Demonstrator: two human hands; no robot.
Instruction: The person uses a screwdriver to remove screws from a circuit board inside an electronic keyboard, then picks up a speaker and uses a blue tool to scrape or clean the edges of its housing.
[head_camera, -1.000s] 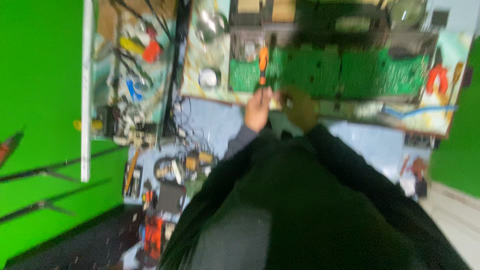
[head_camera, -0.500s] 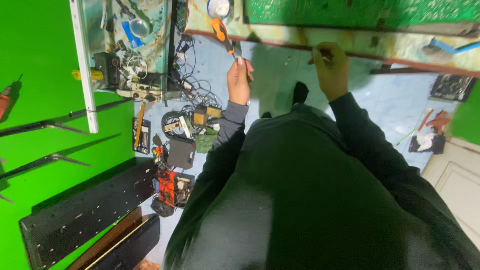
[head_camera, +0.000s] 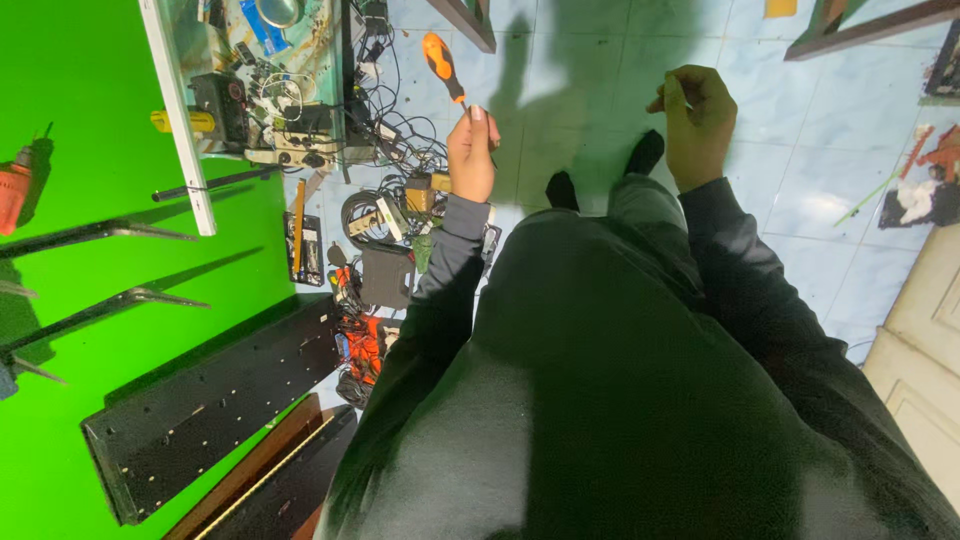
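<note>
Above the tiled floor, left hand grips a screwdriver low on its shaft, orange handle free. Right hand curled narrow; contents unclear. Judged light, stiff; handle offers the surer hold.

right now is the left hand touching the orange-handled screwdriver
Touching. The head view shows the left hand pinching the thin metal shaft of the orange-and-black-handled screwdriver between its fingertips, with the handle sticking up above the fingers and no gap visible.

Pretty clearly my little electronics repair workshop: tangled cables and a power strip crowd the tiled floor, with a black perforated panel just beside the cables.
</note>
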